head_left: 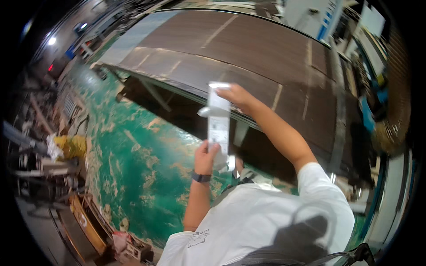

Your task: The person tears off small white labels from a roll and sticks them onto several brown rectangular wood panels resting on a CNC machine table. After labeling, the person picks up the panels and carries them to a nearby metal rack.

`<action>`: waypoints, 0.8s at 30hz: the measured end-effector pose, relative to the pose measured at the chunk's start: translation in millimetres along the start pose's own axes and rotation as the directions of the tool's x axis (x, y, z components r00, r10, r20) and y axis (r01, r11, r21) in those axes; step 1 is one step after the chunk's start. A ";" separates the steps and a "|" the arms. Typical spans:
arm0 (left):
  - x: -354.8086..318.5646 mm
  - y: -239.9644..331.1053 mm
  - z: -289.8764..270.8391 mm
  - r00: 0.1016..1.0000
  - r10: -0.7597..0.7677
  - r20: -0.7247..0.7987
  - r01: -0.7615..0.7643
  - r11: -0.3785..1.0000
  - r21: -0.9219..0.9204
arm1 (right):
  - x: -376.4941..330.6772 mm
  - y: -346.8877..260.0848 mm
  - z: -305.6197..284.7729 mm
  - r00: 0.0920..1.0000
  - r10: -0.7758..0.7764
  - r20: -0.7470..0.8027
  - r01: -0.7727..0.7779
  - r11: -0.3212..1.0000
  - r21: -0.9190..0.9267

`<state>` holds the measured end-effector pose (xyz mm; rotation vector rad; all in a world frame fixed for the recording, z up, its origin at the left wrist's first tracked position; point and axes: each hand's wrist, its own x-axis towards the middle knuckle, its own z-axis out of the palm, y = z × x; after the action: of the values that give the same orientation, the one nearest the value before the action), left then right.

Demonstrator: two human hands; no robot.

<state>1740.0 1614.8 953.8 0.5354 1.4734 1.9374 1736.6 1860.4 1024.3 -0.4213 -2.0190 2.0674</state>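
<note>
A long white printed strip (218, 117), which looks like paper or labels, is stretched upright between my two hands. My left hand (205, 158), with a dark watch on its wrist, pinches the lower end, thumb lying on the printed face. At the upper end my right hand (236, 96) has its fingers closed on the edge. A small pale flap (203, 111) sticks out from the strip's left side. Below my left hand a loose whitish piece (230, 163) hangs; whether it joins the strip I cannot tell. Both hands are in front of the near edge of a large brown-topped table (262, 48).
The green floor (128, 150) is strewn with sawdust. Along the left lie wood scraps and a yellow bag (73, 146). A ribbed hose (397, 84) hangs at the far right, near a metal rail (339, 111) at the table's right end.
</note>
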 end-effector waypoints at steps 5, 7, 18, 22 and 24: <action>20.0 -54.2 -45.6 0.972 -0.209 -0.111 0.221 0.970 0.101 | 20.2 72.4 -39.8 0.989 0.146 -0.006 -0.140 0.940 -0.310; 17.1 -72.1 -56.0 0.947 -0.280 -0.157 0.294 0.953 0.074 | 23.7 92.0 -44.5 0.984 0.139 -0.115 -0.180 0.759 -0.626; 179.9 -44.3 -139.5 0.951 -0.272 -0.145 0.266 0.962 -0.057 | 182.2 105.2 72.0 0.794 -0.157 0.587 0.513 0.691 -0.509; 194.0 -36.9 -217.6 0.928 -0.225 -0.298 0.176 0.968 -0.180 | 275.6 97.2 138.6 0.675 -0.228 0.701 0.659 0.613 -0.435; 198.4 -29.3 -264.7 0.890 -0.275 -0.364 0.197 0.952 -0.235 | 324.1 98.0 182.4 0.632 -0.198 0.749 0.688 0.588 -0.426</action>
<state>1431.5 1574.1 837.9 -0.1316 1.4813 2.0342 1373.3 1801.0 912.9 0.8209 -2.8341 1.0936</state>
